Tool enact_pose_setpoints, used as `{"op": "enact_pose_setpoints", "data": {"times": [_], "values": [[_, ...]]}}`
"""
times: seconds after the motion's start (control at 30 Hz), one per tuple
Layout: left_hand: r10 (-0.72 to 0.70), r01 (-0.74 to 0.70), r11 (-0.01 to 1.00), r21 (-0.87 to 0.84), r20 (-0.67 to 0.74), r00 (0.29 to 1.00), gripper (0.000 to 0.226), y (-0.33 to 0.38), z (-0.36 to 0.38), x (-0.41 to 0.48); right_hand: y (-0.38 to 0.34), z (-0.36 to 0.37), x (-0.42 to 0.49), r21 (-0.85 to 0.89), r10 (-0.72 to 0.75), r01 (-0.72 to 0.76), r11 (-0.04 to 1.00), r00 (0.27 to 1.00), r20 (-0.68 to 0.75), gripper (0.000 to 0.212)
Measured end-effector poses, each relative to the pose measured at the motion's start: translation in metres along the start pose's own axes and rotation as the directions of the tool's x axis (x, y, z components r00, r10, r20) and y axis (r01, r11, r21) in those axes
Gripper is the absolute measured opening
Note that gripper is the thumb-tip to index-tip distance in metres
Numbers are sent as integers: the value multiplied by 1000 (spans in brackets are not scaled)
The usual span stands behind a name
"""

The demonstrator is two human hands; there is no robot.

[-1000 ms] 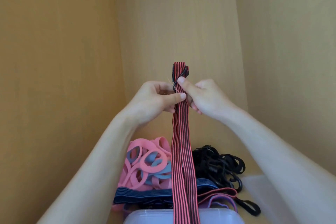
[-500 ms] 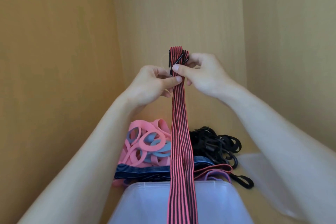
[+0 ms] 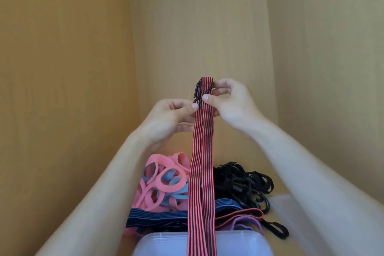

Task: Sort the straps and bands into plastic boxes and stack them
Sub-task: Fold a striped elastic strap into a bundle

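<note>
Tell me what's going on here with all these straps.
A person holds up a pink-and-black striped strap, the left hand and right hand both pinching it near the black hook at its top. It hangs down in front of a clear plastic box. Behind lie pink and blue bands and black straps, unsorted.

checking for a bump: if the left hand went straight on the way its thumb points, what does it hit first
The strap: the left hand pinches its edge, thumb pointing across it. Just beyond is the right hand, probably next, though depth is unclear.
</note>
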State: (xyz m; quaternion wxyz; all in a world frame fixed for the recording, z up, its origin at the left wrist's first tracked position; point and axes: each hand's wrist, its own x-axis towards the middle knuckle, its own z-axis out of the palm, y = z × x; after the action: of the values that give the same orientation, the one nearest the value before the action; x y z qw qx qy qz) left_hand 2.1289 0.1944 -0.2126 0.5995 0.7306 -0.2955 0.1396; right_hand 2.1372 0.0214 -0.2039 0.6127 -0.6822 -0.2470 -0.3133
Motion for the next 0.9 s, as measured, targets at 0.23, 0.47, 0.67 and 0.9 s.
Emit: {"op": "enact_pose_setpoints", "data": {"times": [0.23, 0.47, 0.67, 0.9], "values": [[-20, -1, 994, -111, -187, 982, 16, 2, -7, 2, 5, -5, 3, -49, 2, -8, 999, 994, -109, 21], [41, -40, 998, 51, -1, 999, 26, -2, 5, 2, 7, -11, 1, 73, 85, -81, 994, 995, -53, 6], [-5, 9, 999, 44, -85, 996, 24, -3, 1, 0, 1, -10, -2, 123, 107, -119, 985, 989, 101, 21], [-11, 19, 998, 67, -109, 994, 29, -1, 2, 1, 0, -1, -6, 39, 30, -35, 999, 991, 130, 7]]}}
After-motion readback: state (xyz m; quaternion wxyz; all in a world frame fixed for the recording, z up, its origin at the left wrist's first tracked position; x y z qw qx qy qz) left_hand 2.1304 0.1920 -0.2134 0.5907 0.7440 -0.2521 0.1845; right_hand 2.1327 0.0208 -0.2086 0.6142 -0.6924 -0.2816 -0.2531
